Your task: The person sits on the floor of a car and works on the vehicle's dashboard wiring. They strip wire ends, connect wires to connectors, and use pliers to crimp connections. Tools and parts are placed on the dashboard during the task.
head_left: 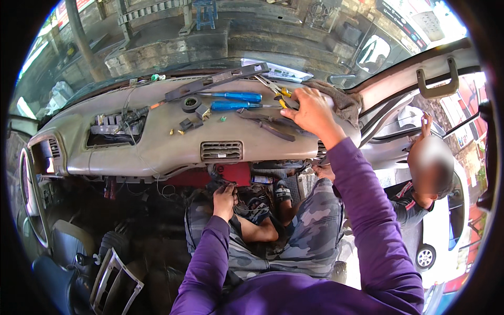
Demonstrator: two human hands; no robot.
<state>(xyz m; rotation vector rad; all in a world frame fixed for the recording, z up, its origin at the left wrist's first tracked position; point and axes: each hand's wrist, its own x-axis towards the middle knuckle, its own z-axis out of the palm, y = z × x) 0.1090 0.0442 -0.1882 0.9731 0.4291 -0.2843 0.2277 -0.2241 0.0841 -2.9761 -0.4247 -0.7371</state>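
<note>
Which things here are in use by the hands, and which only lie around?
In use: pliers under right hand; wiring below dashboard at left hand.

Lying about: two blue screwdrivers, black trim strip, tape roll, cloth, vent panel.

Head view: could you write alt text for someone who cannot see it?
Inside a car, a person's right hand reaches pliers on the grey dashboard, beside two blue screwdrivers. The left hand works among wires under it.
</note>
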